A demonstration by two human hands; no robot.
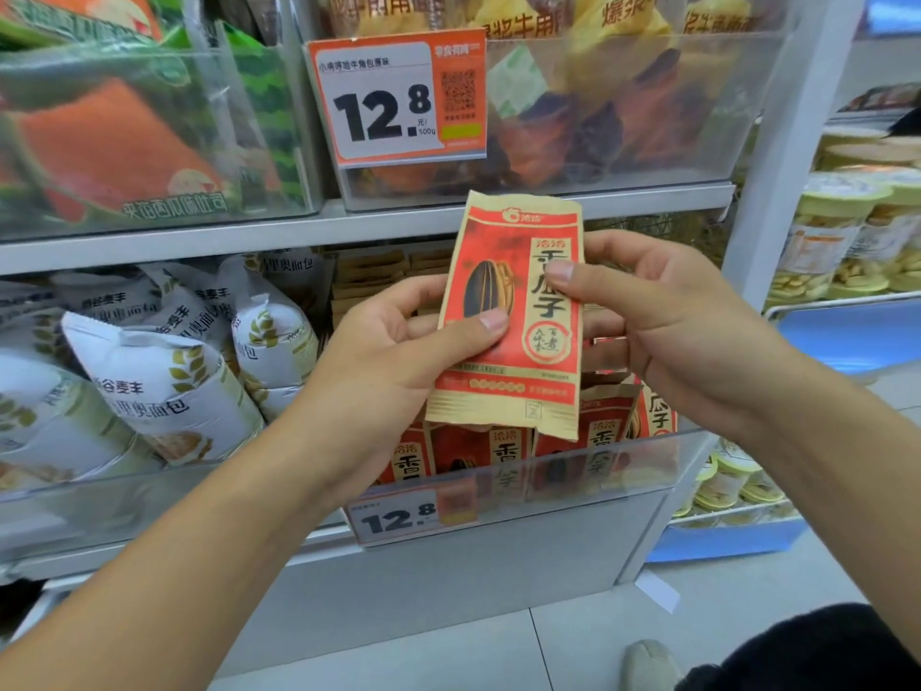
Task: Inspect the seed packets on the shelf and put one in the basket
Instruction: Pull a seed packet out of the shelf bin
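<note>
My left hand (398, 351) pinches the red-and-tan paper sunflower seed packet (513, 316) at its left edge, thumb on the printed face; my right hand (663, 321) grips the right edge likewise. I hold it upright in front of the clear plastic shelf bin (573, 471) of matching packets. It looks light, thin and crinkly; I judge the side edges the safest hold. No basket shows.

Two hands hold up one red seed packet (513, 316). The left hand (398, 361) pinches it at 9 o'clock, the right hand (663, 316) at 3 o'clock. More packets (498, 456) sit below, at 6 o'clock.
</note>
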